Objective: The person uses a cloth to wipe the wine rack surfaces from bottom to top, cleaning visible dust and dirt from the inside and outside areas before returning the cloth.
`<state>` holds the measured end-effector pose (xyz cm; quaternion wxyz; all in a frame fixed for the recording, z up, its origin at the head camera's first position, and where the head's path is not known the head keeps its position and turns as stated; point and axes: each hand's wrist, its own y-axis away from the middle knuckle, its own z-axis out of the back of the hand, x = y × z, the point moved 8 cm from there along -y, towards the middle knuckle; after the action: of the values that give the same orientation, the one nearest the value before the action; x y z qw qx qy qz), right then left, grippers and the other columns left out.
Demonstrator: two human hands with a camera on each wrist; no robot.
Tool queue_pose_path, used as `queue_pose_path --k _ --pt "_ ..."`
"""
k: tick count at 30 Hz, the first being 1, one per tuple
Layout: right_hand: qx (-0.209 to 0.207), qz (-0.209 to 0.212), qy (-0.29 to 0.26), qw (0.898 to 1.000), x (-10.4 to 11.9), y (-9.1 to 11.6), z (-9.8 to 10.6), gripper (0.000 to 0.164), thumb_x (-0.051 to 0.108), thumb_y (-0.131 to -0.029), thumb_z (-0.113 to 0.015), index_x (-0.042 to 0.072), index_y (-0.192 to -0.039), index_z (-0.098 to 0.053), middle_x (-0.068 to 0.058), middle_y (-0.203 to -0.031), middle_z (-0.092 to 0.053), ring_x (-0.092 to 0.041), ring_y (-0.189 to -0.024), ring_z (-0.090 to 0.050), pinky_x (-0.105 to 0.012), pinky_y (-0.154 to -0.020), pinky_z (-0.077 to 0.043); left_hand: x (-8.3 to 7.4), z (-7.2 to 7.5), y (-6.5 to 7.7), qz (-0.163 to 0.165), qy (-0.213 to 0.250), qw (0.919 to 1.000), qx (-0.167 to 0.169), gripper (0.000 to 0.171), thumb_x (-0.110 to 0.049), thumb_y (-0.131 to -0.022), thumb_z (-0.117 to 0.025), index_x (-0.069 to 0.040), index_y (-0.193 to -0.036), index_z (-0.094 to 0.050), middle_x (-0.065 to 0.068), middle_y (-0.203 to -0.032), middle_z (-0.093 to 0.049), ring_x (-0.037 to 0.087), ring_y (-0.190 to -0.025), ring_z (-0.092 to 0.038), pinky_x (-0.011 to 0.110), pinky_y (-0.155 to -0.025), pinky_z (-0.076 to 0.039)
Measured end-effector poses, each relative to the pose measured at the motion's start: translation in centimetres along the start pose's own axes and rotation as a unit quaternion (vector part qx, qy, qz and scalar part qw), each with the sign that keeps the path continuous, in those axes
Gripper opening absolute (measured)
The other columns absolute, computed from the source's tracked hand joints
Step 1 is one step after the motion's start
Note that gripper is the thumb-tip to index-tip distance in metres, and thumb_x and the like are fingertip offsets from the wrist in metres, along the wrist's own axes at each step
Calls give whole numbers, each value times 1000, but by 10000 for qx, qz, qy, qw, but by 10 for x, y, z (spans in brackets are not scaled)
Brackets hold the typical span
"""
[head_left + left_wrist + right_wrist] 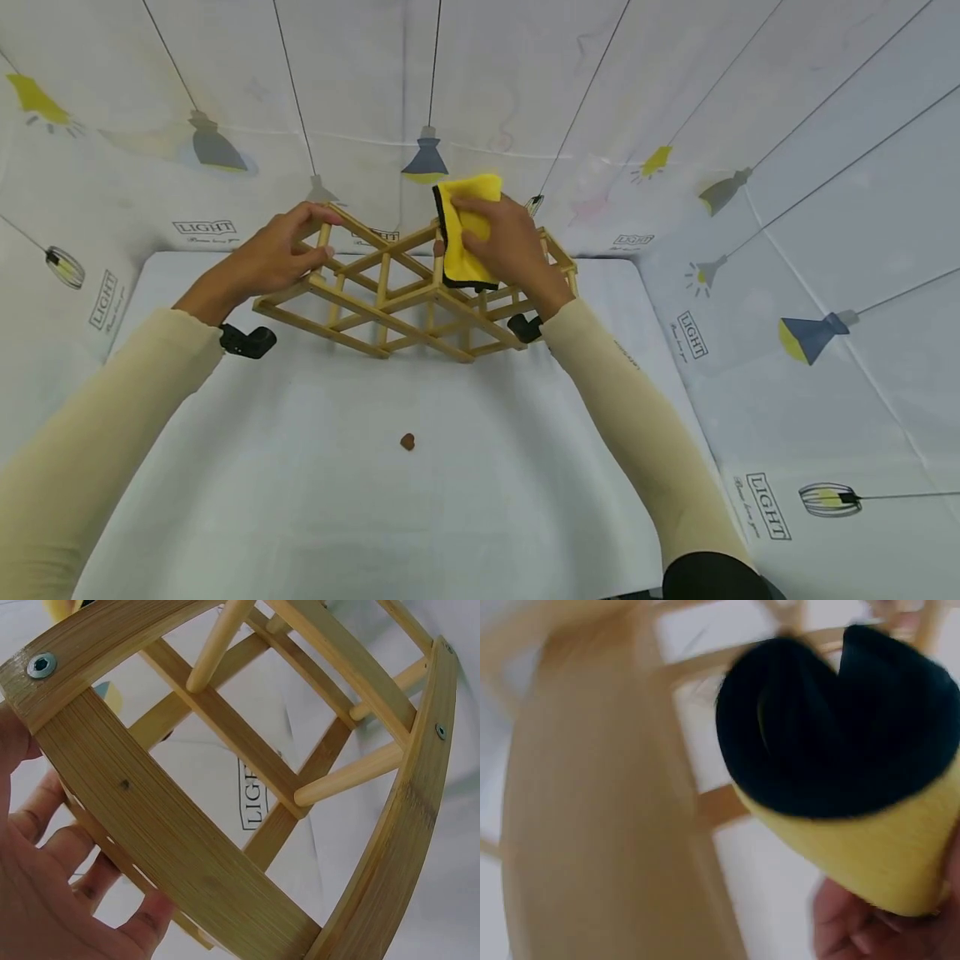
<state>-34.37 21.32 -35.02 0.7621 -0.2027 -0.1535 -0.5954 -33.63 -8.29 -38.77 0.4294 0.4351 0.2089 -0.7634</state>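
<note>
A folding wooden lattice rack (pixel 384 292), made of crossed slats and round dowels, is held up over the white table. At its left end my left hand (pixel 281 250) grips the frame, thumb and fingers around the wood. The left wrist view shows a wide slat (pixel 180 832) with the fingers (pixel 71 851) curled behind it. My right hand (pixel 510 246) holds a yellow cloth (pixel 467 229) with dark edging against the middle of the rack. In the right wrist view the folded cloth (pixel 855 855) shows its dark inside, close beside a blurred slat (pixel 615 795).
A small brown heart-shaped piece (pixel 407 442) lies on the white tabletop (pixel 360 517) in front of the rack. Behind and to the sides hang white sheets (pixel 510 83) printed with lamps and lettering.
</note>
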Motion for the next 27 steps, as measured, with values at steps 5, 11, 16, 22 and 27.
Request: queue_pose_path --k 5,11,16,22,27 --pt "617 -384 944 9929 -18 4 -1 47 22 -101 -72 24 -147 -66 -14 -141 -67 -31 -115 -61 -49 -94 -55 2 -2 0 13 44 10000 26 49 -10 -110 -55 -6 -155 -37 11 -177 -25 53 -149 -45 67 -109 -50" --pt "-1116 -1003 523 9873 -29 16 56 50 20 -98 -70 30 -147 -65 -16 -144 -65 -35 -118 -63 -49 -93 -58 1 0 1 -6 -47 10000 5 49 -10 -110 -55 -6 -155 -37 13 -177 -25 57 -142 -51 66 -106 -53" --pt "-1100 -1022 1001 9836 -28 17 58 50 19 -99 -72 28 -147 -66 -17 -143 -67 -39 -118 -67 -55 -89 -60 3 4 3 -19 -71 10000 -28 50 -12 -110 -54 -7 -156 -36 12 -177 -24 57 -146 -46 69 -109 -49" --pt "488 -550 1073 9915 -22 13 16 52 26 -99 -77 31 -149 -64 -13 -148 -66 -37 -120 -65 -50 -88 -59 4 3 3 7 -12 10000 -10 49 -13 -111 -54 -7 -156 -37 10 -178 -23 54 -148 -46 67 -110 -49" --pt "-572 -718 151 9957 -20 13 48 50 26 -98 -79 37 -145 -66 -10 -149 -65 -33 -122 -64 -45 -88 -57 1 2 -1 -61 -81 9999 -26 48 -11 -110 -54 -6 -154 -37 12 -177 -25 56 -142 -52 64 -107 -52"
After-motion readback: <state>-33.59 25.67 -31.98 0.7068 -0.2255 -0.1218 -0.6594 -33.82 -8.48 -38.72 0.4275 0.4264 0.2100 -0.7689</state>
